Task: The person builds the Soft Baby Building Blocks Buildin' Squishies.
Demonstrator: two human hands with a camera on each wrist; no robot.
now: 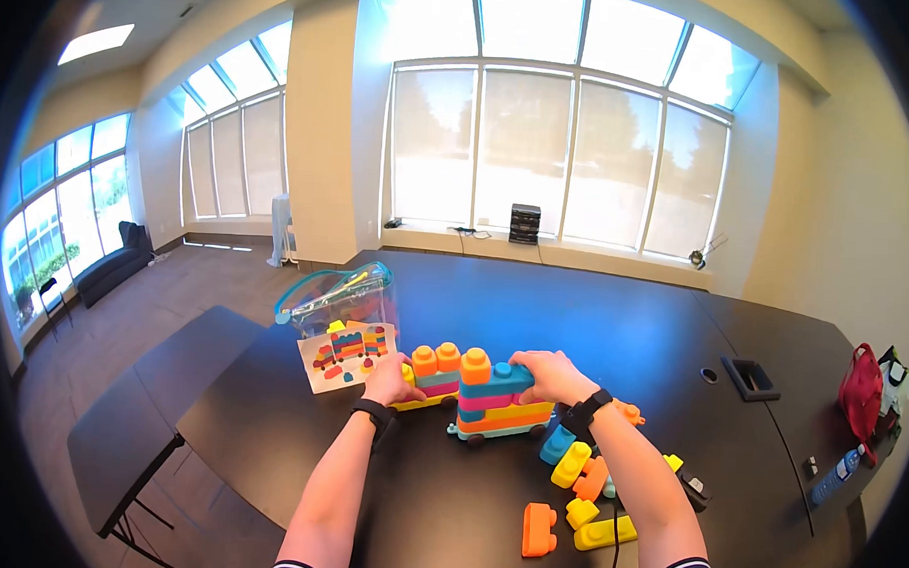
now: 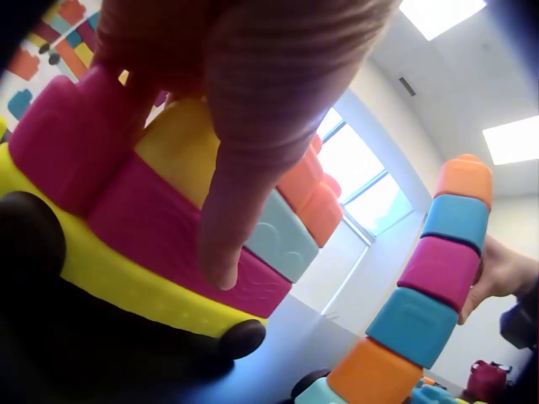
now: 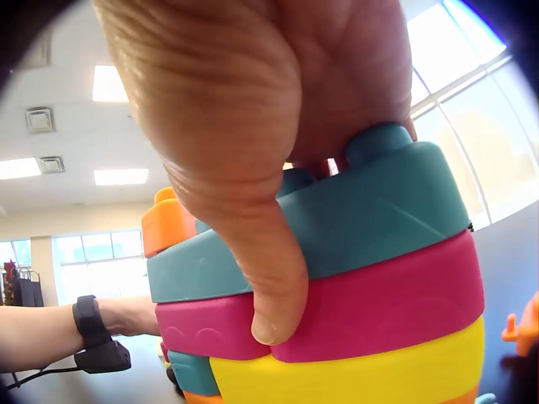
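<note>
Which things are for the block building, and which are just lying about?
Building:
the low wagon in the left hand
the taller wagon in the right hand
the loose blocks
probably the picture sheet

Lying about:
the water bottle
the red bag

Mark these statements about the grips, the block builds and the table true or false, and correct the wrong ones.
1. The right grip holds the taller wheeled build. True.
2. The left grip holds a water bottle. False: it is on the shorter wheeled build.
3. The taller build's base is yellow. False: it is light blue.
4. The printed sheet is nearer the left grip than the right. True.
5. The red bag is at the left end of the table. False: it is at the right.
</note>
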